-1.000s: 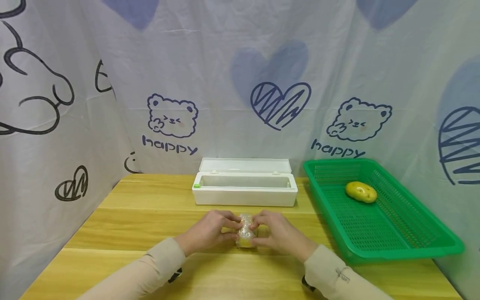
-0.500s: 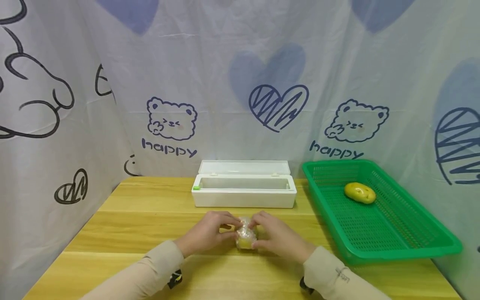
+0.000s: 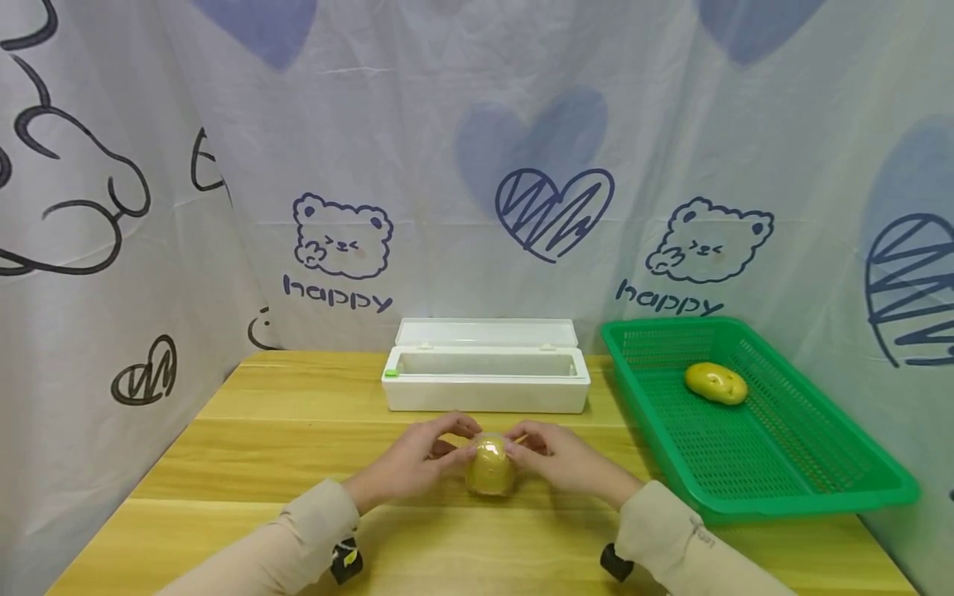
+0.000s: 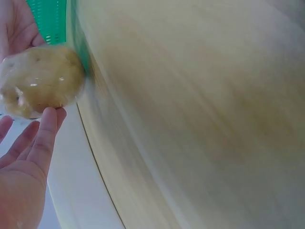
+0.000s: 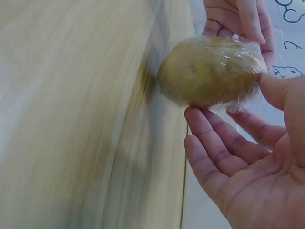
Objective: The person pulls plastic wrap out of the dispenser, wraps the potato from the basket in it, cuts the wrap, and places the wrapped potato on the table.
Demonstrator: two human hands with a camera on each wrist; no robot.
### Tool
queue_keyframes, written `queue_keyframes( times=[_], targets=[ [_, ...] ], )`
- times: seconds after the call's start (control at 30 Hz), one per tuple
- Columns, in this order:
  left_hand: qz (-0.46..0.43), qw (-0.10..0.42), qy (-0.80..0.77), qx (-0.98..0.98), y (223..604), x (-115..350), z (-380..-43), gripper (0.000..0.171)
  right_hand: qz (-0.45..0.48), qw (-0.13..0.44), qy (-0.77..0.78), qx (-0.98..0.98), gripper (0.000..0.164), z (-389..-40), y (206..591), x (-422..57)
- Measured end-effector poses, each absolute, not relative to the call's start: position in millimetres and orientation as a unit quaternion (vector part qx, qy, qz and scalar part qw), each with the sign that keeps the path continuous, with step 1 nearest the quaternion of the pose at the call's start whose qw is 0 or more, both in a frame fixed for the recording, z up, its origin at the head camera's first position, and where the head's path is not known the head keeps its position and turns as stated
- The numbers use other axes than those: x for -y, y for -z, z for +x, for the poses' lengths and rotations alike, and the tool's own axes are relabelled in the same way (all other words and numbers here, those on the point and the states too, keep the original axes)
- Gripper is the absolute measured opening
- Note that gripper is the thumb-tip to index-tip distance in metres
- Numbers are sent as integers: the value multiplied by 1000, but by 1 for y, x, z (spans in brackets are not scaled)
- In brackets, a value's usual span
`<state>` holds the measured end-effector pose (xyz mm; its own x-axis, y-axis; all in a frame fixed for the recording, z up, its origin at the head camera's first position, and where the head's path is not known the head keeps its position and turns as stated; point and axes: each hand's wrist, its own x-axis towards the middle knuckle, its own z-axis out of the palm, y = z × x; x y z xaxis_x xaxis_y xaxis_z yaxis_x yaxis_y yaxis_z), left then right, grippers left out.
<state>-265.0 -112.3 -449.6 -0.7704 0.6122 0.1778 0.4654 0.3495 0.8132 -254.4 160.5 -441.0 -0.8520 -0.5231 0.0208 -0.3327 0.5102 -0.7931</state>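
Between my two hands is a potato (image 3: 489, 468) wrapped in clear plastic film, just in front of the white box. My left hand (image 3: 417, 463) holds its left side with the fingertips. On the right side, my right hand (image 3: 574, 465) pinches it between thumb and fingers. In the right wrist view the wrapped potato (image 5: 209, 71) shows wrinkled film bunched toward one end. The left wrist view shows the potato (image 4: 43, 81) with glossy film over it, my left fingers (image 4: 45, 136) touching its edge.
Behind the hands stands a white film dispenser box (image 3: 488, 394) with its lid raised and a green slider at its left end. To the right, a green plastic basket (image 3: 790, 503) holds an unwrapped potato (image 3: 716, 383). A printed curtain (image 3: 447, 273) hangs behind the wooden table (image 3: 276, 463).
The wrapped potato has turned between my hands: the wrinkled film faced up earlier, and a smooth yellow side shows now. My fingers have shifted their hold on it.
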Motion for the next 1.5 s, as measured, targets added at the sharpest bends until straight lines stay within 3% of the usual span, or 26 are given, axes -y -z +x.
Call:
queue_keyframes(
  times=[0.23, 0.5, 0.77, 0.9, 1.1, 1.5],
  targets=[
    [331, 97, -473, -811, 452, 110, -259, 63, -206, 155, 487, -834, 45, -255, 443, -159],
    [336, 109, -439, -826, 454, 107, -260, 60, -173, 136, 490, -843, 45, -249, 446, -156],
    [304, 118, -441, -836, 457, 108, -262, 61, -200, 145, 433, -867, 85, -243, 446, -154],
    [284, 147, -467, -825, 457, 107, -263, 64, -202, 153, 439, -862, 95, -243, 448, -152],
    [261, 179, -482, -817, 458, 107, -266, 71, -191, 149, 437, -866, 95, -245, 451, -150],
    [261, 183, -485, -814, 460, 110, -269, 78, -190, 158, 452, -857, 91, -249, 451, -150]
  ],
)
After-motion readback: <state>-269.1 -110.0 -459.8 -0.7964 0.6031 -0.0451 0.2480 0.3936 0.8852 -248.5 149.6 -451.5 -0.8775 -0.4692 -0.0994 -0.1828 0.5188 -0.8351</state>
